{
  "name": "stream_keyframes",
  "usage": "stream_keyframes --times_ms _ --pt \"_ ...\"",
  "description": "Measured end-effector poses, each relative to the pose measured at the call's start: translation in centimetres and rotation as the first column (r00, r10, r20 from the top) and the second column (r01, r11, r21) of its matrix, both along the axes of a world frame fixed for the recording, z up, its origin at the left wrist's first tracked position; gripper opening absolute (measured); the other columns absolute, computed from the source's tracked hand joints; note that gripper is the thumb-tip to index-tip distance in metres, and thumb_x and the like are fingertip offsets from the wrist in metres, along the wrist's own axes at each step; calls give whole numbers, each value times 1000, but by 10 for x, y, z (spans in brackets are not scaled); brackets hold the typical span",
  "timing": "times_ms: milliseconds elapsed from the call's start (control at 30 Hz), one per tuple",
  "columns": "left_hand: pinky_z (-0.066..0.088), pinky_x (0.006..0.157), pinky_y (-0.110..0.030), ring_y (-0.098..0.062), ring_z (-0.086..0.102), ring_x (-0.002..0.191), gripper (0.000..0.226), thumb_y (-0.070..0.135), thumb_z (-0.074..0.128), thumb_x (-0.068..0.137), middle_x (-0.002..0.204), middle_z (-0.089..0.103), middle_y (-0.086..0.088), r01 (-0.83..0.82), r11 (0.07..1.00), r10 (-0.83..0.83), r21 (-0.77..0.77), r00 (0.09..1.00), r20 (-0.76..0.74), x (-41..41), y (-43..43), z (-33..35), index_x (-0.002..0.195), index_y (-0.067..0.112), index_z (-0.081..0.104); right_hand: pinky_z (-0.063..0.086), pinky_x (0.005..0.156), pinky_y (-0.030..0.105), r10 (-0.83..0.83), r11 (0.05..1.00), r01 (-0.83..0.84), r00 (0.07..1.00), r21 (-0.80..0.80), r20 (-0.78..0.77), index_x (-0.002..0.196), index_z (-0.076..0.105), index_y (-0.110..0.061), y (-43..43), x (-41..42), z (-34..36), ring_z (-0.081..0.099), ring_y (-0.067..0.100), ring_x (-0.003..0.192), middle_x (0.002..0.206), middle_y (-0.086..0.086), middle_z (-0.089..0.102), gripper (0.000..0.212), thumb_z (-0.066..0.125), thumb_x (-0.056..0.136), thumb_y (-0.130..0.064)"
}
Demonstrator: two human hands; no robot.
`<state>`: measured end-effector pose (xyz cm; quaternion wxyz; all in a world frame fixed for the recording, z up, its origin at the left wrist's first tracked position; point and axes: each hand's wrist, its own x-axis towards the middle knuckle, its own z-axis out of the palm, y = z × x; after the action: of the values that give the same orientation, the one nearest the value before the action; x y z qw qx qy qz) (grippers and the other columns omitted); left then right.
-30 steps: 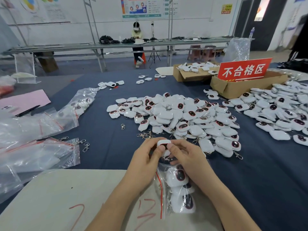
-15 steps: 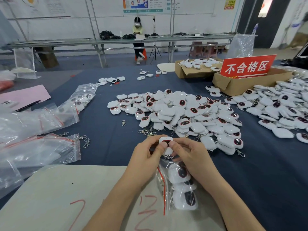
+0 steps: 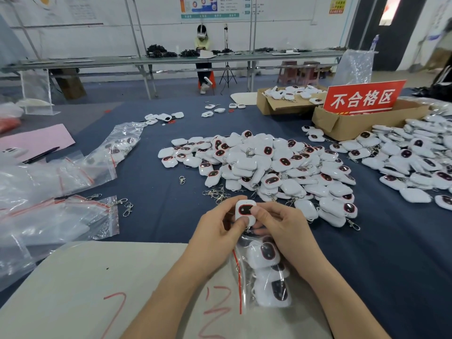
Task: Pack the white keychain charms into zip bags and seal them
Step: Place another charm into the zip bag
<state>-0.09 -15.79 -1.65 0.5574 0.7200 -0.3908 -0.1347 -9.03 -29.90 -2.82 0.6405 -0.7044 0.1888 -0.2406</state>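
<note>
The person shows only as two hands and two forearms at the near side of the view. The left hand [image 3: 215, 231] and the right hand [image 3: 281, 228] are slim, with long fingers and short, evenly trimmed nails. The left forearm [image 3: 171, 297] and the right forearm [image 3: 342, 302] are bare right to the picture's edge, smooth, narrowing at the wrists.

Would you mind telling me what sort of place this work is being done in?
Probably a factory packing and inspection floor: heaps of white charms on a blue table, stacks of zip bags, and a red rejects sign.
</note>
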Motion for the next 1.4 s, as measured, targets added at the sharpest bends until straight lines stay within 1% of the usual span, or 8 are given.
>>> stream_keyframes --times_ms 167,367,500,633,800,1000,1167,1400 --pt "50 79 -10 -5 69 90 46 12 67 96 95 75 19 -27 1000 27 13 1000 14 2 -1 -1 105 56 60 59 69 21 -1 1000 2 1000 18 -7 95 77 -20 0 1 -1 72 13 70 76 2 76 8 71 92 -23" --pt "48 86 -9 1 67 101 49 12 68 97 117 70 14 -82 996 80 -28 994 -72 0 -4 -5 135 38 54 57 66 20 -12 998 11 1000 66 15 94 75 -15 1 0 0 73 15 69 75 5 76 11 71 91 -26" --pt "51 94 -19 -3 63 112 48 10 75 91 128 58 15 -45 997 50 -57 994 92 -3 -5 -8 133 28 59 57 62 18 -22 978 5 997 209 77 93 72 -8 1 0 3 74 17 69 77 11 76 20 74 87 -27" --pt "51 87 -13 -1 67 106 29 24 63 101 114 71 21 -52 993 62 -102 994 91 -6 -2 -7 125 40 64 58 67 22 37 974 -70 988 216 149 108 68 -20 2 -2 5 74 20 74 86 11 76 29 72 81 -32" --pt "50 81 -13 -6 69 91 30 19 47 108 98 74 15 -55 989 63 -135 996 56 -5 1 -7 119 38 68 58 66 23 -23 996 6 981 88 195 93 75 -30 1 -1 3 71 15 73 83 0 75 22 68 92 -9" --pt "57 83 -25 -13 72 93 16 37 60 96 102 75 11 -106 973 101 -206 994 -34 -6 -2 -8 110 43 64 59 73 23 -15 999 5 978 51 206 95 75 -25 3 -2 5 74 19 83 87 1 75 17 70 92 -10" --pt "57 80 -25 -10 72 90 19 24 64 98 94 75 12 -131 967 133 -219 991 -6 -4 -2 -10 98 43 65 58 75 21 28 1000 -28 977 -4 212 93 74 -39 8 -5 11 74 14 84 92 -8 75 15 75 84 -26" --pt "59 78 -32 -13 73 84 15 25 60 100 92 76 9 -131 973 139 -189 990 29 -6 0 -9 101 40 63 60 73 24 -19 1000 15 986 21 168 90 75 -30 8 -4 9 75 19 80 92 -1 77 16 74 89 -14"
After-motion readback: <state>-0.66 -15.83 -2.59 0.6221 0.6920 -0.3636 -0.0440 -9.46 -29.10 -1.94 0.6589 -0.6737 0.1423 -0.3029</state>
